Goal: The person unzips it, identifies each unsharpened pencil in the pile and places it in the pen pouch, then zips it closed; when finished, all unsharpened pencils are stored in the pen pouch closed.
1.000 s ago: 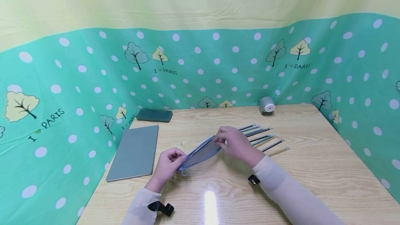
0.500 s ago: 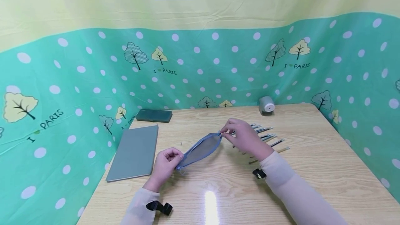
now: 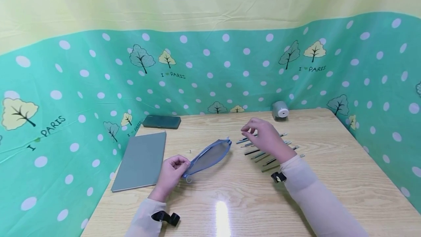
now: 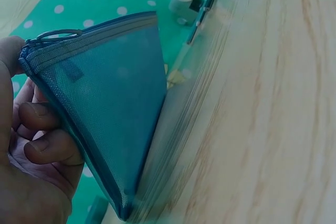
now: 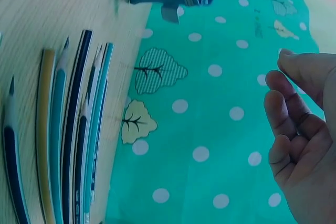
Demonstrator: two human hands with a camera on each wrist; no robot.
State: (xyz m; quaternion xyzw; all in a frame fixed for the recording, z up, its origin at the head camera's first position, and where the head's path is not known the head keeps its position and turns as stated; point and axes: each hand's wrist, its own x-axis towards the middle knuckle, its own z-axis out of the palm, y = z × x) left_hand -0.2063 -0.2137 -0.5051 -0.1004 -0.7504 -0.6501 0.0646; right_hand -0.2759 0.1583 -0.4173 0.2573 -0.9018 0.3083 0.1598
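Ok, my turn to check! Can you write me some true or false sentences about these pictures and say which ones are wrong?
1. The left hand holds the blue pouch. True.
2. There is only one pencil. False: several pencils lie on the table.
3. The right hand holds nothing. True.
4. The right hand touches the pouch. False: there is a gap between them.
5. In the head view, the pencils are to the right of the pouch. True.

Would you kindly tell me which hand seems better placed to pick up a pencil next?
Probably the right hand: it holds nothing and hovers by the pencils, while the left hand, farther from them, grips the pouch.
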